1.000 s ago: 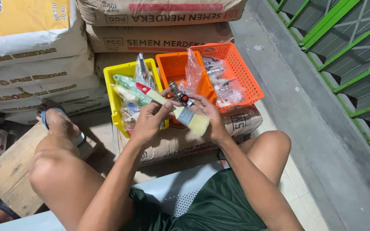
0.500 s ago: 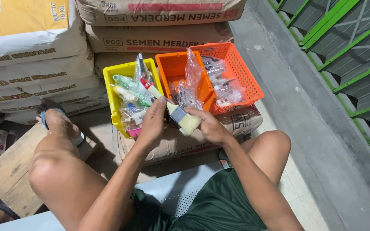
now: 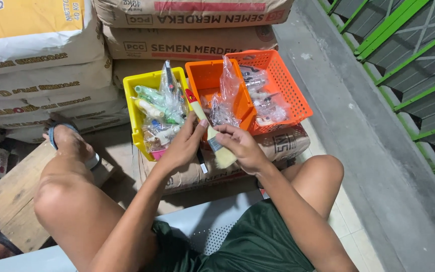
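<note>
While the person sits with knees spread, both hands meet over a sack [image 3: 278,146]. The left hand [image 3: 185,146] pinches the brush [image 3: 210,133] handle; the right hand [image 3: 242,148] grips its bristle end. At eleven o'clock sits a yellow bin [image 3: 137,108], at one o'clock an orange basket [image 3: 288,85], with more sacks behind.

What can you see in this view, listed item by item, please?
Paintbrush: one, pale handle with red tip, held in both hands.
Yellow basket: one, on a sack, holds bagged small parts.
Orange baskets: two, right of the yellow one, hold clear plastic bags.
Cement sacks: several, brown and white, stacked behind and under the baskets.
Wooden board: one, brown, lower left.
Green railing: one, upper right.
Sandal: one, blue-strapped, on the left foot.
Left hand: on the brush handle.
Right hand: at the bristles.
</note>
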